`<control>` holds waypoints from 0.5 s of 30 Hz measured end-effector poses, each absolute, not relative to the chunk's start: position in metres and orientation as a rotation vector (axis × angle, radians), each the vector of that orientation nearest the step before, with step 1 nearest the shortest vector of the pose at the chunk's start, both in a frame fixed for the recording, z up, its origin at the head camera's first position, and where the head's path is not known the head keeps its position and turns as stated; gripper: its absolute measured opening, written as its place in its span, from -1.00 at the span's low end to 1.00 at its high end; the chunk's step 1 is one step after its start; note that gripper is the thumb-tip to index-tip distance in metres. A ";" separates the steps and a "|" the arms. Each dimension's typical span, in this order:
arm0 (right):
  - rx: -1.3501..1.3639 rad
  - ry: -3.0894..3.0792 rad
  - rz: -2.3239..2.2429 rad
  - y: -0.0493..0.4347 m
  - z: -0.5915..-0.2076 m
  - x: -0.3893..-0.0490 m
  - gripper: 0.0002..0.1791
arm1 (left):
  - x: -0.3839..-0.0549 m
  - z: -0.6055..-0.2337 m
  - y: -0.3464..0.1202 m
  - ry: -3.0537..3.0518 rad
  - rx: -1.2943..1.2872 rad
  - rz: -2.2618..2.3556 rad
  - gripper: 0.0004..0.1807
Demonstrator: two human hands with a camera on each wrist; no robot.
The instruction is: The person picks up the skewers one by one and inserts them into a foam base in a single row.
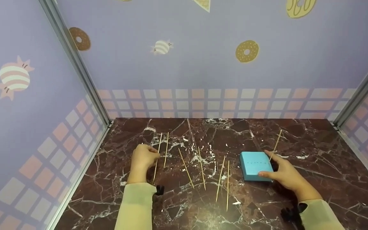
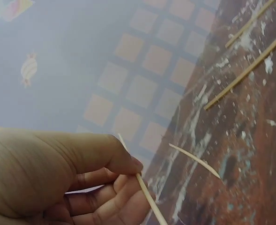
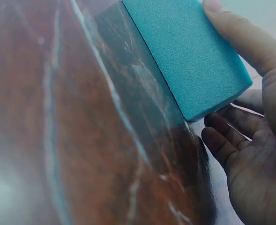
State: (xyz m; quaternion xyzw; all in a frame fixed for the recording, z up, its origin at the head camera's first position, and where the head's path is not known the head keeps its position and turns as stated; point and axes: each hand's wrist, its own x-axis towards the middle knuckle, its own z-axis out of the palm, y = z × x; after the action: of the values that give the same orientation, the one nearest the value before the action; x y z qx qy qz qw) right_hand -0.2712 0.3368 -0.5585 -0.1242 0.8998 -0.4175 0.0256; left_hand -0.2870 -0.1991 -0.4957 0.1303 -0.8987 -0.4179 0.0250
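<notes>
Purple walls [image 1: 196, 70] printed with doughnuts and striped sweets are rising behind a glossy dark-red marbled table [image 1: 331, 166], which is filling the bottom of the head view. Left of centre in its lower half, your left hand [image 1: 143, 158] is pinching a thin, pale wooden stick [image 2: 150, 198] between thumb and fingers; the left wrist view is showing that grip at its lower middle. Just right of it, five loose pale wooden sticks [image 1: 202, 169] are lying spread across the lower centre, pointing mostly up and down the frame.

At the lower right, your right hand [image 1: 284, 172] is gripping a light-blue, square foam-like block [image 1: 254, 171], the thumb pressing its near right corner. Small dark dots are running in a row across the block's top. Another slender wooden stick [image 1: 277, 142] is leaning up and rightward from the block's right side, passing beside your fingers. Pale yellow-green sleeves [image 1: 136, 207] are covering your forearms.
</notes>
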 end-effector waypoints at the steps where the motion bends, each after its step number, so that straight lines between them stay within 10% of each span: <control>1: -0.385 2.786 -1.293 0.337 -0.559 -0.271 0.18 | -0.287 -0.494 -0.198 -2.769 0.388 -1.295 -0.86; 15: -0.392 2.766 -1.279 0.337 -0.558 -0.270 0.17 | -0.285 -0.481 -0.178 -2.524 0.171 -1.338 -0.81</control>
State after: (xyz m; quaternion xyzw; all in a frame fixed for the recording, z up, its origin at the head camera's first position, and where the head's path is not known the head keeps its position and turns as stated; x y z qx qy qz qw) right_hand -0.2698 0.3366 -0.5585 -0.1274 0.8997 -0.4159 0.0348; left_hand -0.2853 -0.1781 -0.4812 0.0591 -0.8733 -0.4631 0.1394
